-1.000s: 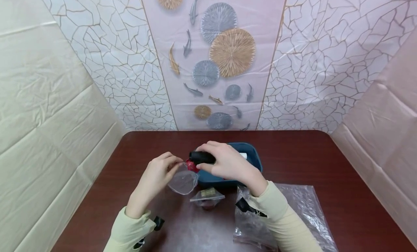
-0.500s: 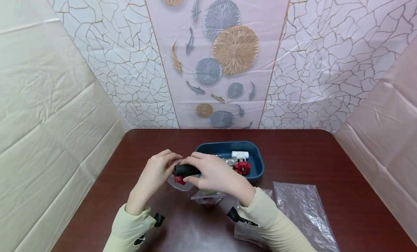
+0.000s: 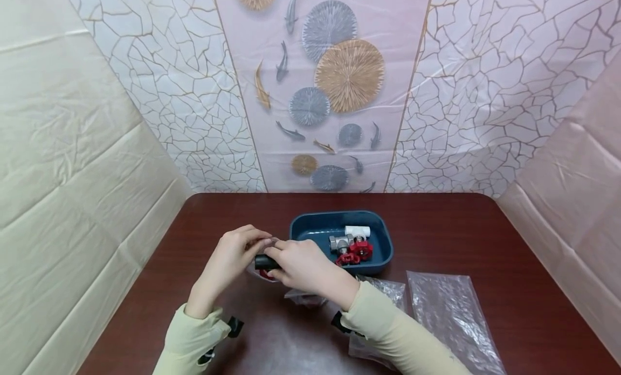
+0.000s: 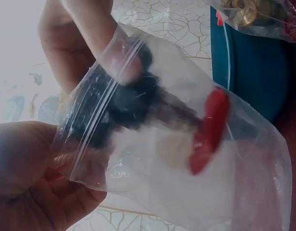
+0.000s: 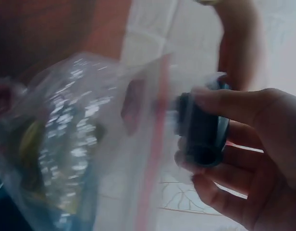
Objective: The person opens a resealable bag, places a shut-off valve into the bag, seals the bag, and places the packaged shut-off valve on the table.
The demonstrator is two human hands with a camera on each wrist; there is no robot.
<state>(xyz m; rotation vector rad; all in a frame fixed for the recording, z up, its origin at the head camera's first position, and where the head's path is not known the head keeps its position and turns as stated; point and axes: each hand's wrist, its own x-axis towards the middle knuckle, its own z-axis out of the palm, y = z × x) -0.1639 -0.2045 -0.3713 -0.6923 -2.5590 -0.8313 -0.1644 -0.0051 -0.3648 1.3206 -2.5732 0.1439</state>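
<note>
My right hand (image 3: 308, 264) grips the black body of a valve (image 3: 266, 262) between thumb and fingers, as the right wrist view shows. A stem runs from the body to a red handwheel (image 4: 210, 130). Both stem and handwheel lie within a clear zip bag (image 4: 263, 163) in the left wrist view, with the black body at its mouth. My left hand (image 3: 230, 259) pinches the bag's zip edge with thumb and fingers. From above, the hands meet in front of the blue tray and cover much of the bag.
A blue tray (image 3: 310, 217) holds metal valves with red handwheels (image 3: 361, 249) and a white cylinder (image 3: 357, 231). Nearer me, a small zip bag (image 3: 305, 298) lies partly under my right hand. Flat clear plastic bags (image 3: 451, 310) lie on the dark red table at right.
My right hand has moved left and toward me with the black valve, from over the tray to my left hand at the bag. The tray's contents now show. My left hand has barely moved.
</note>
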